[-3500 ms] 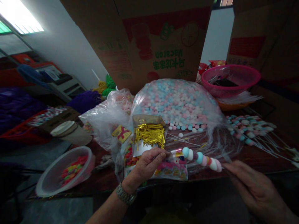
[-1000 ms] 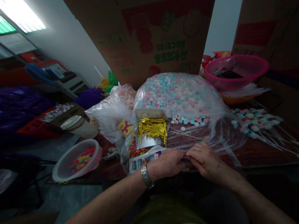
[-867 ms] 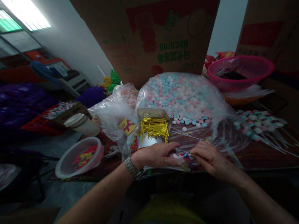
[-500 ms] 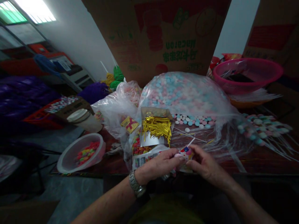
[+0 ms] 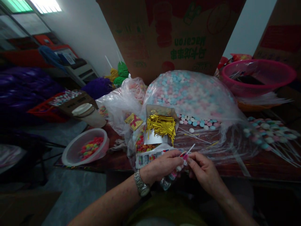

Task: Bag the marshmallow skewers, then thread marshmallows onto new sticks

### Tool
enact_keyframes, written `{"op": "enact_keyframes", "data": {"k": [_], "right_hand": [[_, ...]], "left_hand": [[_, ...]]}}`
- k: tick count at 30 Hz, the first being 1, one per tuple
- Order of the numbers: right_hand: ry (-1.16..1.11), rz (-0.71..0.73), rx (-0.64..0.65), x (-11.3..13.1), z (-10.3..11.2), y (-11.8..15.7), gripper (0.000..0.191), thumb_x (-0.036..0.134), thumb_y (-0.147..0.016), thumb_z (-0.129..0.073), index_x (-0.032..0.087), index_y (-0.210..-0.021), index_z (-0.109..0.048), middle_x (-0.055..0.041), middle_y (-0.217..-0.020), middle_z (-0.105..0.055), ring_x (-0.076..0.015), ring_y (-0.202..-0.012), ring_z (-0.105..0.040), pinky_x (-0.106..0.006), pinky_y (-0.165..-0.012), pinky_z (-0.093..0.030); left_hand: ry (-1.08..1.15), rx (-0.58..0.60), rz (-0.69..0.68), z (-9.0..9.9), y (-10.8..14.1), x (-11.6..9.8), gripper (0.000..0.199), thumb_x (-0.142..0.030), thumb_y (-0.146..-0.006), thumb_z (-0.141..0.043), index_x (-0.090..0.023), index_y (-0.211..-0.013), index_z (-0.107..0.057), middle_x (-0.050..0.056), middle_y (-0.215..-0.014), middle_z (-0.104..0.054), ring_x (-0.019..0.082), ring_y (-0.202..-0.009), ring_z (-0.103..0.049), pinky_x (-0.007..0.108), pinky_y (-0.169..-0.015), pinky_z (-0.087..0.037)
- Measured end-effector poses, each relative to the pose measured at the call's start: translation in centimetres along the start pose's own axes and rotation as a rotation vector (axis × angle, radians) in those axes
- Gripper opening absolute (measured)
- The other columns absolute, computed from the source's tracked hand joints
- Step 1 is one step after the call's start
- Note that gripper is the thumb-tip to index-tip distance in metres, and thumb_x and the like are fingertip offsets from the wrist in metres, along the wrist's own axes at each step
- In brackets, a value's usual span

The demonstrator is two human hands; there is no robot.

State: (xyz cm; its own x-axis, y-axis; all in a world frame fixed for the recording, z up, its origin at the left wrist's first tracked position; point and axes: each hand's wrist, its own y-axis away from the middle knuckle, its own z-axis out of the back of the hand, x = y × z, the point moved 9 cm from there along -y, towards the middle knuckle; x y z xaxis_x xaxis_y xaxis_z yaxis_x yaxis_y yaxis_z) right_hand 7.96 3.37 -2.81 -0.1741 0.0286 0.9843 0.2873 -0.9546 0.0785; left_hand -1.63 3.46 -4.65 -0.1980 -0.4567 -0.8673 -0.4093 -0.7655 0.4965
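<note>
Both hands meet near the front edge of the bench (image 5: pixel 263 168), the left hand (image 5: pixel 160 166) and the right hand (image 5: pixel 204 171) almost touching. Together they grip a small printed plastic bag (image 5: pixel 184 158). The left fingers pinch it from one side and the right thumb and fingers from the other. A thin white stick (image 5: pixel 191 148) pokes up from the bag, and its lower end hangs just past the bench edge; the fingers hide most of what is inside. A metal wristwatch (image 5: pixel 141 185) sits on the left wrist.

Just behind the hands stands an open packet of gold twist ties (image 5: pixel 161 125), with a stack of printed bags (image 5: pixel 150 159) at its foot. Beyond lies a big plastic sack of pastel marshmallows (image 5: pixel 188 94), with loose ones (image 5: pixel 197 123) spilled before it. Finished marshmallow skewers (image 5: pixel 268 131) lie toward the right edge, under a pink basket (image 5: pixel 257 78). Off the left edge sits a plastic tub of colored candy (image 5: pixel 86 147).
</note>
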Motion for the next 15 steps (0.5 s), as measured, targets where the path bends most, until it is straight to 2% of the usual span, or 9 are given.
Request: {"op": "enact_keyframes", "data": {"k": [3, 6, 9, 11, 12, 13, 14, 15], "right_hand": [[-0.034, -0.007, -0.097, -0.4, 0.2, 0.3, 0.027, 0.042, -0.086, -0.047, 0.018, -0.082, -0.057, 0.0038, -0.055, -0.052, -0.0109, -0.05, -0.05, -0.022, -0.047, -0.037], [-0.102, 0.006, -0.172, -0.8, 0.1, 0.4, 0.026, 0.042, -0.085, -0.05, 0.017, -0.084, -0.056, 0.0027, -0.057, -0.055, -0.0109, -0.052, -0.052, -0.022, -0.051, -0.041], [-0.261, -0.097, -0.142, -1.8, -0.4, -0.3, 0.027, 0.044, -0.082, -0.053, 0.017, -0.079, -0.054, 0.0051, -0.047, -0.052, -0.01, -0.041, -0.048, -0.021, -0.041, -0.039], [-0.329, -0.104, -0.15, -1.2, 0.3, -0.9, 0.027, 0.044, -0.082, -0.052, 0.018, -0.074, -0.052, 0.0055, -0.045, -0.051, -0.0093, -0.035, -0.044, -0.02, -0.035, -0.036], [-0.291, -0.029, -0.202, 0.0, 1.4, -1.2, 0.025, 0.041, -0.083, -0.05, 0.018, -0.074, -0.051, 0.0039, -0.049, -0.054, -0.0099, -0.037, -0.047, -0.021, -0.037, -0.038], [-0.182, 0.112, -0.267, 1.9, 2.8, -1.3, 0.021, 0.037, -0.084, -0.049, 0.018, -0.076, -0.053, 0.0006, -0.059, -0.06, -0.0119, -0.046, -0.054, -0.024, -0.043, -0.044], [-0.003, 0.299, -0.316, 4.3, 3.7, -1.0, 0.016, 0.033, -0.084, -0.049, 0.018, -0.083, -0.056, -0.0037, -0.073, -0.065, -0.0155, -0.061, -0.061, -0.029, -0.055, -0.05], [0.223, 0.501, -0.318, 6.7, 3.6, -0.5, 0.016, 0.028, -0.084, -0.05, 0.018, -0.093, -0.057, -0.0076, -0.09, -0.066, -0.02, -0.082, -0.062, -0.037, -0.072, -0.051]], "left_hand": [[0.023, -0.04, -0.023, 0.1, -0.2, 0.2, 0.012, -0.021, -0.072, -0.05, -0.016, -0.083, -0.052, -0.004, -0.066, -0.05, 0.006, -0.049, -0.043, 0.017, -0.043, -0.033], [-0.007, 0.043, -0.043, -0.7, 0.1, 0.0, 0.009, -0.02, -0.074, -0.045, -0.015, -0.076, -0.053, -0.003, -0.062, -0.049, 0.007, -0.052, -0.041, 0.018, -0.046, -0.033], [-0.115, 0.17, -0.117, -1.7, 0.6, -0.9, 0.02, -0.022, -0.079, -0.038, -0.014, -0.069, -0.054, -0.002, -0.063, -0.049, 0.009, -0.055, -0.041, 0.02, -0.053, -0.036], [-0.154, 0.146, -0.151, -1.1, 0.9, -1.5, 0.022, -0.026, -0.082, -0.037, -0.015, -0.075, -0.055, -0.002, -0.067, -0.052, 0.009, -0.059, -0.044, 0.02, -0.056, -0.037], [-0.172, 0.11, -0.152, -0.5, 0.9, -1.6, 0.023, -0.028, -0.082, -0.037, -0.016, -0.077, -0.056, -0.002, -0.069, -0.053, 0.01, -0.061, -0.045, 0.02, -0.057, -0.038], [-0.195, 0.069, -0.154, 0.1, 1.0, -1.7, 0.023, -0.03, -0.082, -0.039, -0.016, -0.079, -0.056, -0.002, -0.069, -0.053, 0.011, -0.063, -0.046, 0.02, -0.058, -0.038], [-0.215, 0.025, -0.161, 0.7, 1.0, -1.9, 0.022, -0.031, -0.081, -0.041, -0.017, -0.078, -0.057, -0.002, -0.068, -0.054, 0.011, -0.064, -0.047, 0.021, -0.06, -0.039], [-0.232, -0.015, -0.177, 1.2, 1.1, -2.1, 0.02, -0.031, -0.08, -0.044, -0.018, -0.077, -0.058, -0.001, -0.068, -0.055, 0.012, -0.066, -0.048, 0.021, -0.062, -0.039]]}}
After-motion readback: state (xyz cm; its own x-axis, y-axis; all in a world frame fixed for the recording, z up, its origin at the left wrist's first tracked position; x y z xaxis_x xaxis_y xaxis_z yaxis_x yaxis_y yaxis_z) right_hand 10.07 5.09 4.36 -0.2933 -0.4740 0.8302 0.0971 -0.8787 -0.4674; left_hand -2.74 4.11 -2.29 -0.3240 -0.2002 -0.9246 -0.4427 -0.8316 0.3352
